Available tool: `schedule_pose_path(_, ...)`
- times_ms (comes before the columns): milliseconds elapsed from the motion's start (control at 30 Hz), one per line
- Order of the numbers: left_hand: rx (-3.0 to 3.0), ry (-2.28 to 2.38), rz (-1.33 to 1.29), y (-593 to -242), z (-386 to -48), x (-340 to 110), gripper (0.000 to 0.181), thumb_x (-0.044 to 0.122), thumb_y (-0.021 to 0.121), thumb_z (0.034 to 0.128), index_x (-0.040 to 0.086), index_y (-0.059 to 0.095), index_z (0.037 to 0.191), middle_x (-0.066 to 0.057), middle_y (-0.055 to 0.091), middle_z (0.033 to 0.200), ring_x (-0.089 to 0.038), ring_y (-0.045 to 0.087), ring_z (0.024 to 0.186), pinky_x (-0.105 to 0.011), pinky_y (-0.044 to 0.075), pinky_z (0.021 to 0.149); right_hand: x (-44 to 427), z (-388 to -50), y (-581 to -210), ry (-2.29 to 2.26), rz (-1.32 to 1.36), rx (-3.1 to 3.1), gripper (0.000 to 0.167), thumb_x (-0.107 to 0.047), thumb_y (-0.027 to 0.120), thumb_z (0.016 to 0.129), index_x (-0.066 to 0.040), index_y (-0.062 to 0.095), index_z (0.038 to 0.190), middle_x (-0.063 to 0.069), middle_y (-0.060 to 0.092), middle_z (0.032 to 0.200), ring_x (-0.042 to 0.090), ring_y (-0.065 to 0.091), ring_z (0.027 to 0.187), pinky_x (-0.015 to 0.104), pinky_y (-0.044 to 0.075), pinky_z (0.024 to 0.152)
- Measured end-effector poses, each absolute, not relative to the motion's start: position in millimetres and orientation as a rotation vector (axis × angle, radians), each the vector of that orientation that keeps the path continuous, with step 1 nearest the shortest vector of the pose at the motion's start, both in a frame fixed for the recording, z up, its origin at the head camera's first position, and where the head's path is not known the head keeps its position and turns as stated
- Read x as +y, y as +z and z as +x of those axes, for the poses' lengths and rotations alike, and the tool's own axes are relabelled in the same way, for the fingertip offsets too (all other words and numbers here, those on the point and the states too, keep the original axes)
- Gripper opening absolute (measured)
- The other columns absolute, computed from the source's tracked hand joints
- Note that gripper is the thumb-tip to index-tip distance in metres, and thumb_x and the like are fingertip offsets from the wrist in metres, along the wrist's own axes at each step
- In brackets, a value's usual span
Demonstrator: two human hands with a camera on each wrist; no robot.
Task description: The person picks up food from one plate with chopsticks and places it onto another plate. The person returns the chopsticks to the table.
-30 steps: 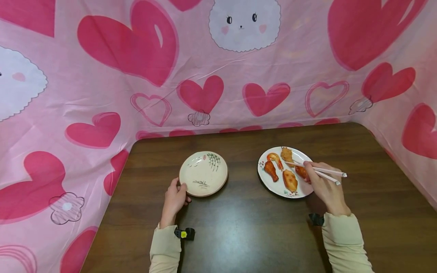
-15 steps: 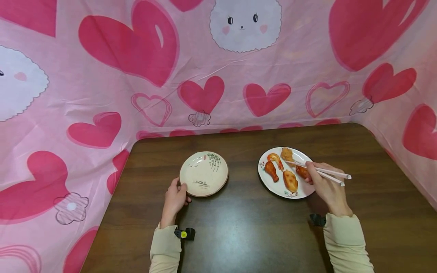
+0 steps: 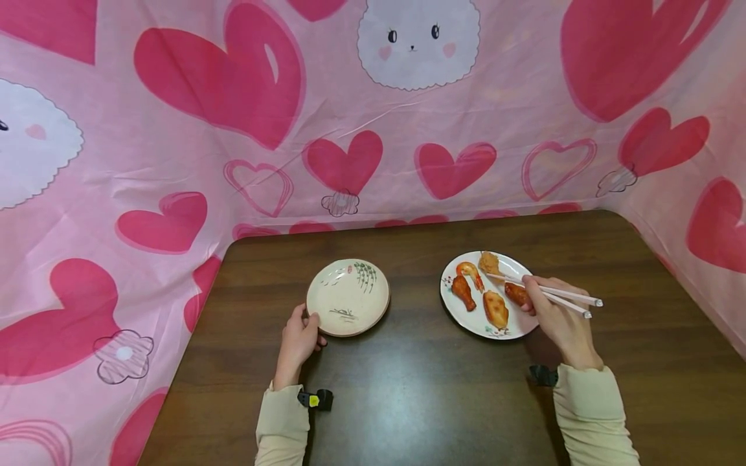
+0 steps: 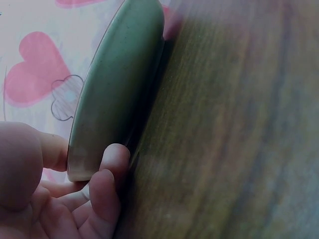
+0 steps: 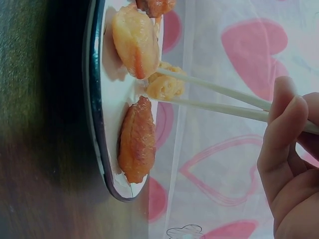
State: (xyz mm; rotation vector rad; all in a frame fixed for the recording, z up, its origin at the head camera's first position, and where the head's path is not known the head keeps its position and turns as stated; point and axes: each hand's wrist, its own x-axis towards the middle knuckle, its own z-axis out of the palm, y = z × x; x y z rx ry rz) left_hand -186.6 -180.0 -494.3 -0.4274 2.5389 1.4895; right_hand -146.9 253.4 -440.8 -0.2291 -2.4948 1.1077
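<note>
Head view: heart-printed cloth point(image 3: 350, 107) beyond brown table point(image 3: 408, 369) and chopsticks point(image 3: 570, 294).

On the surface point(image 3: 396, 388), the left plate point(image 3: 348, 296) and right plate point(image 3: 468, 318) lie apart; on the latter, the drumstick point(image 3: 463, 291) lies before the shrimp point(image 3: 474, 274); the fried piece point(image 3: 489, 263) lies right of both.

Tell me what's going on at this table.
A person's left hand holds the rim of a cream plate. Their right hand holds chopsticks, with the tips at a fried piece on the white plate; whether they grip it is unclear. A shrimp and a drumstick lie on that plate too.
</note>
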Motion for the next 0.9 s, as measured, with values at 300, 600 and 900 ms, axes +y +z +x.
schedule_pose_path(300, 2.528, 1.491, -0.435, -494.3, -186.4, -180.1, 0.048, 0.023, 0.041, 0.1017, 0.004, 0.034, 0.145, -0.008, 0.061, 0.072, -0.017, 0.057, 0.054, -0.029, 0.049, 0.054, 253.5, -145.9, -437.7, 1.081, -0.198, -2.512, 0.036, -0.031, 0.056, 0.097, -0.001, 0.073, 0.086, 0.007, 0.066, 0.064, -0.006, 0.050, 0.058, 0.014, 0.041, 0.047)
schedule_pose_path(600, 2.520, 1.487, -0.441, -492.8, -187.1, -179.9, 0.048, 0.024, 0.040, 0.1018, 0.004, 0.033, 0.145, -0.007, 0.061, 0.072, -0.017, 0.056, 0.054, -0.029, 0.049, 0.055, 254.2, -145.6, -438.8, 1.058, -0.172, -2.495, 0.035, -0.030, 0.056, 0.097, -0.002, 0.073, 0.085, -0.001, 0.064, 0.061, -0.007, 0.050, 0.059, 0.014, 0.040, 0.048)
schedule_pose_path(900, 2.524, 1.490, -0.437, -493.4, -186.9, -180.2, 0.047, 0.023, 0.040, 0.1018, 0.004, 0.034, 0.144, -0.007, 0.061, 0.071, -0.017, 0.056, 0.054, -0.029, 0.049, 0.054, 255.5, -144.9, -437.7, 1.098, -0.205, -2.522, 0.037, -0.033, 0.055, 0.097, -0.001, 0.072, 0.092, 0.007, 0.066, 0.067, -0.003, 0.051, 0.059, 0.016, 0.042, 0.045)
